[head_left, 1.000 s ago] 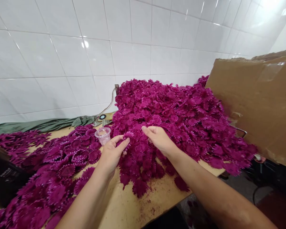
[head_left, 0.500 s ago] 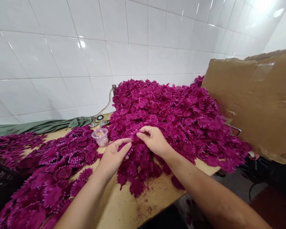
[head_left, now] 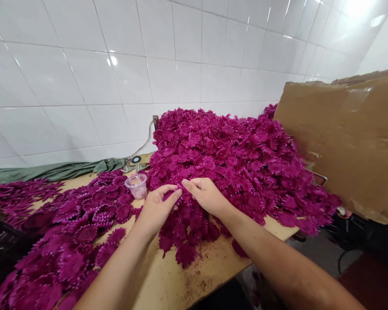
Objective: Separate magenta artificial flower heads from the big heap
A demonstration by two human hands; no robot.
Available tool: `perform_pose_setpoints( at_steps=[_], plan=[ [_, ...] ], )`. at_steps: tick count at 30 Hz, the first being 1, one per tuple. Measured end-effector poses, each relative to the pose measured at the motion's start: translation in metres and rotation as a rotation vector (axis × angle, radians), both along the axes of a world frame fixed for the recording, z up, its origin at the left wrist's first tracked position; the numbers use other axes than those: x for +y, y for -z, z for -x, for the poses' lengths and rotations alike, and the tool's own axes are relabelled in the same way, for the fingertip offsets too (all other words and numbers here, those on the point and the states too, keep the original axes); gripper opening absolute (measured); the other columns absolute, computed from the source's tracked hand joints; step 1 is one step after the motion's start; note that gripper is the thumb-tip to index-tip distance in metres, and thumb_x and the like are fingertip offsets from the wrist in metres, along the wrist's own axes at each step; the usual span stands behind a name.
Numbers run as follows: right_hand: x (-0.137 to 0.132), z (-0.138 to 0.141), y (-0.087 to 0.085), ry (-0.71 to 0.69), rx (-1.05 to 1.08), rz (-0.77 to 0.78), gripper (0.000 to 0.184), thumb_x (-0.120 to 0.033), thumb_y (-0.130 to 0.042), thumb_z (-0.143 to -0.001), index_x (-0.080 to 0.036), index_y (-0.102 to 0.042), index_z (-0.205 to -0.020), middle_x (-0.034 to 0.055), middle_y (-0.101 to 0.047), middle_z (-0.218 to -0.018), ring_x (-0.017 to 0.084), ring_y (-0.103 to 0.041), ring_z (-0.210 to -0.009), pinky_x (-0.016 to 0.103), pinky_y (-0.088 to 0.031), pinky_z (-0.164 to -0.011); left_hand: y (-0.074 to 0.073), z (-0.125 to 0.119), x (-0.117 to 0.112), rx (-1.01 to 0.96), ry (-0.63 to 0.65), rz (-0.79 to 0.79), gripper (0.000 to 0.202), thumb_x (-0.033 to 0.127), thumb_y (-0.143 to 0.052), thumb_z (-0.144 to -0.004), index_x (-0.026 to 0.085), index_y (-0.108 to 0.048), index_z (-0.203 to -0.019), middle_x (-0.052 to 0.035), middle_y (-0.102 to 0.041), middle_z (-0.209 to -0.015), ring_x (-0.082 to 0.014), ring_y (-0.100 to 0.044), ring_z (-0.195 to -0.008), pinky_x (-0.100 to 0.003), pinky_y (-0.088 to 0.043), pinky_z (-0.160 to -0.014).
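Observation:
A magenta artificial flower (head_left: 180,187) is pinched between my two hands, mostly covered by the fingers and hard to tell from the blooms behind it. My left hand (head_left: 160,204) holds its left side between thumb and fingers. On the other side, my right hand (head_left: 205,193) grips it with thumb and index finger close to the left fingertips. Behind and below the hands spreads a tall heap of magenta flower heads (head_left: 226,146). Just left of my left hand stands a small clear plastic cup (head_left: 137,186) with whitish residue inside.
More flower pieces (head_left: 71,232) cover the table's left side. A dark box-like object (head_left: 4,245) is at the left edge. Green cloth (head_left: 61,170) lies along the tiled wall. A big cardboard sheet (head_left: 342,137) stands at the right. Crumbs dot the wooden tabletop (head_left: 168,280).
My right hand has come slightly down and left, and its fingertips are now against those of my left hand. The left hand has barely shifted. Heap and cup look unchanged.

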State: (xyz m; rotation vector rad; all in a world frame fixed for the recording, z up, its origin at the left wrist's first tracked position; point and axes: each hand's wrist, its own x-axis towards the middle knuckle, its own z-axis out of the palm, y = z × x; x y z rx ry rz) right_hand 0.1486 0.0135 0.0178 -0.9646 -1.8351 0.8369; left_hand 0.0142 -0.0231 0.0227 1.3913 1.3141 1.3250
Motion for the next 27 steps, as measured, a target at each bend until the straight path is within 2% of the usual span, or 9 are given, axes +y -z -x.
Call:
perform_pose_setpoints(
  at_steps=[3,8,11,13,15,17,20,23,27],
  plan=[
    [0.006,-0.008,-0.002,0.047,0.058,0.034,0.043,-0.051,-0.041,-0.073,-0.022,-0.025,-0.048,-0.0075,-0.022,-0.048,0.006,-0.021,-0.044,0.023,-0.02,-0.044,0.004,0.008,0.003,-0.098,-0.041,0.03,0.039,0.044,-0.07,-0.054,0.014,-0.063,-0.079,0.0088,-0.048,-0.045,-0.0055,-0.039,-0.039,-0.018,-0.03,-0.043],
    [0.025,-0.026,-0.01,0.306,0.032,-0.073,0.033,-0.04,-0.048,-0.075,-0.02,-0.038,-0.051,-0.0058,-0.036,-0.049,0.009,-0.035,-0.047,0.024,-0.031,-0.05,0.009,0.02,0.01,-0.019,-0.144,0.049,0.055,0.045,-0.07,-0.053,0.012,-0.062,-0.097,0.001,-0.065,-0.065,-0.0119,-0.056,-0.054,-0.024,-0.042,-0.056],
    [0.028,-0.028,-0.013,0.442,-0.104,-0.271,0.011,-0.025,-0.061,-0.068,-0.017,-0.058,-0.075,0.0035,-0.057,-0.078,0.017,-0.053,-0.074,0.031,-0.042,-0.072,0.012,0.023,0.015,0.07,-0.155,0.006,0.069,0.046,-0.066,-0.056,0.01,-0.055,-0.113,-0.011,-0.066,-0.103,-0.0208,-0.061,-0.083,-0.033,-0.045,-0.076],
    [0.024,-0.024,-0.013,0.477,-0.194,-0.365,0.023,-0.023,-0.063,-0.068,-0.016,-0.061,-0.09,0.0093,-0.059,-0.095,0.022,-0.052,-0.093,0.037,-0.04,-0.086,0.013,0.024,0.018,0.11,-0.162,-0.043,0.066,0.047,-0.063,-0.058,0.008,-0.056,-0.111,-0.0142,-0.063,-0.11,-0.0246,-0.058,-0.094,-0.037,-0.042,-0.084],
    [0.015,-0.017,-0.013,0.41,-0.228,-0.374,0.025,-0.025,-0.06,-0.073,-0.015,-0.062,-0.096,0.0108,-0.06,-0.097,0.022,-0.053,-0.096,0.039,-0.039,-0.089,0.014,0.023,0.018,0.154,-0.15,-0.082,0.055,0.046,-0.061,-0.059,0.009,-0.061,-0.101,-0.0118,-0.067,-0.097,-0.0246,-0.059,-0.09,-0.037,-0.043,-0.083],
    [0.006,-0.007,-0.012,0.272,-0.196,-0.296,0.024,-0.028,-0.058,-0.076,-0.014,-0.063,-0.095,0.0096,-0.063,-0.093,0.02,-0.056,-0.09,0.036,-0.043,-0.084,0.012,0.022,0.017,0.184,-0.109,-0.085,0.041,0.044,-0.06,-0.059,0.012,-0.064,-0.086,-0.0054,-0.068,-0.073,-0.0206,-0.06,-0.071,-0.033,-0.045,-0.07],
    [-0.006,0.007,-0.009,0.105,-0.091,-0.12,0.028,-0.03,-0.061,-0.073,-0.014,-0.062,-0.095,0.0087,-0.064,-0.091,0.017,-0.059,-0.081,0.031,-0.047,-0.073,0.009,0.02,0.013,0.188,-0.038,-0.046,0.028,0.044,-0.058,-0.061,0.016,-0.059,-0.066,0.0035,-0.054,-0.047,-0.0119,-0.046,-0.044,-0.025,-0.039,-0.048],
    [-0.011,0.017,-0.005,-0.001,-0.005,0.028,0.03,-0.028,-0.064,-0.069,-0.012,-0.061,-0.095,0.0083,-0.064,-0.088,0.016,-0.059,-0.076,0.028,-0.048,-0.067,0.008,0.017,0.012,0.227,-0.029,-0.086,0.03,0.046,-0.055,-0.064,0.018,-0.05,-0.053,0.0064,-0.044,-0.04,-0.009,-0.037,-0.04,-0.021,-0.032,-0.043],
    [-0.009,0.023,-0.004,-0.173,0.121,0.129,0.01,-0.015,-0.059,-0.069,-0.013,-0.06,-0.079,0.002,-0.063,-0.075,0.012,-0.058,-0.067,0.025,-0.046,-0.067,0.009,0.014,0.011,0.256,-0.025,-0.077,0.041,0.055,-0.051,-0.067,0.02,-0.044,-0.047,0.006,-0.04,-0.037,-0.0098,-0.038,-0.04,-0.022,-0.031,-0.042]
  ],
)
